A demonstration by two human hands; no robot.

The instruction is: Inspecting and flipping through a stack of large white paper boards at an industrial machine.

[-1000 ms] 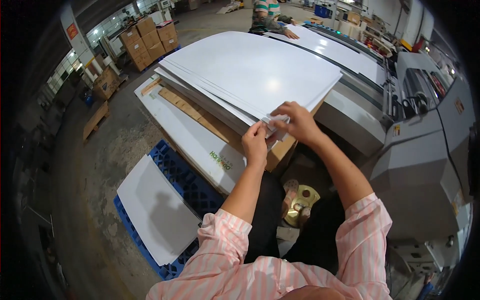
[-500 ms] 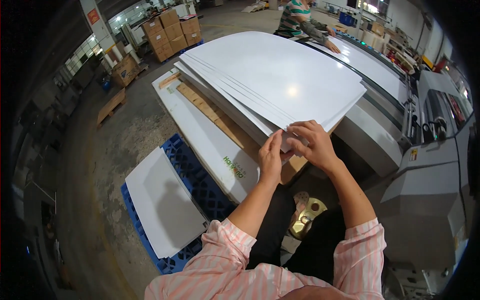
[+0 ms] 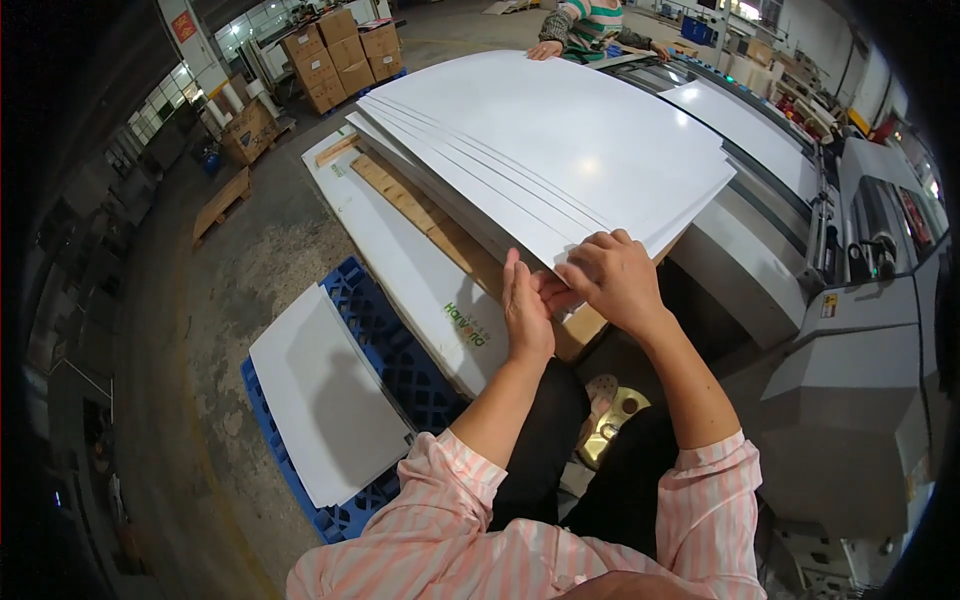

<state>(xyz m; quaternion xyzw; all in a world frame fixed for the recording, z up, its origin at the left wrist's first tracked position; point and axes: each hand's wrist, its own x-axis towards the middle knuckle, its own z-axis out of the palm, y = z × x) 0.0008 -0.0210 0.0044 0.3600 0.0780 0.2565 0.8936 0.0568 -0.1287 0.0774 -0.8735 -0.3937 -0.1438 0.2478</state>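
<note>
A stack of large glossy white sheets (image 3: 560, 130) lies in front of me, its upper sheets fanned in slightly offset layers. At the near corner, my right hand (image 3: 622, 283) has its fingers curled over the top sheets and pinches their edge. My left hand (image 3: 528, 308) is upright beside the same corner, palm toward the sheet edges, with the long fingers stretched out. Some of its fingertips are hidden close to the right hand, under the corner. How many sheets the right hand grips cannot be made out.
Left of the stack is a white board (image 3: 400, 270) with wooden strips. A blue plastic pallet (image 3: 355, 290) bears a smaller pile of white sheets (image 3: 325, 400). A grey machine (image 3: 840, 400) stands right. Across the stack, a co-worker's hand (image 3: 545, 50) touches the far edge. Cartons (image 3: 345, 60) stand behind.
My left hand has moved down and left, its fingers straightening. The top sheets have fanned further apart. The co-worker has shifted left, one hand now on the stack's far edge.
</note>
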